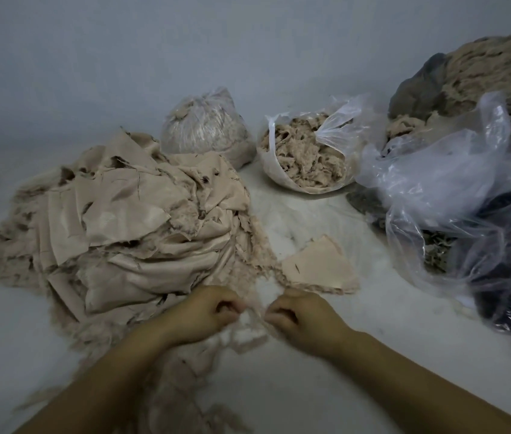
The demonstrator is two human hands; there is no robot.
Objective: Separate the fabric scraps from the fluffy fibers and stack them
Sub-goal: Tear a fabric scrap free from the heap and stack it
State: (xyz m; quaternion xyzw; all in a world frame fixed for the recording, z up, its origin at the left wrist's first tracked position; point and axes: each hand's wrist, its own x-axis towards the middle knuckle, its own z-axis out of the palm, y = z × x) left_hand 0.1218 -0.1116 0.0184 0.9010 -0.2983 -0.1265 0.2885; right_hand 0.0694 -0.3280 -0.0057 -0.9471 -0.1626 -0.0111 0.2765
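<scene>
Lower centre of frame: left hand (207, 311) and right hand (298, 317) close together, fingers curled, each pinching one end of a beige strip of fluffy fibers (255, 314) stretched between them. Left of centre: large heap of beige fabric scraps (129, 220), fringed with fluff. Just right of heap, above right hand: single flat scrap (317, 264) on the white surface (279, 386). Upper centre: tied clear bag (204, 126) and open bag of fibers (304, 155). Right edge: loose clear plastic bags (454, 195) over dark material.
</scene>
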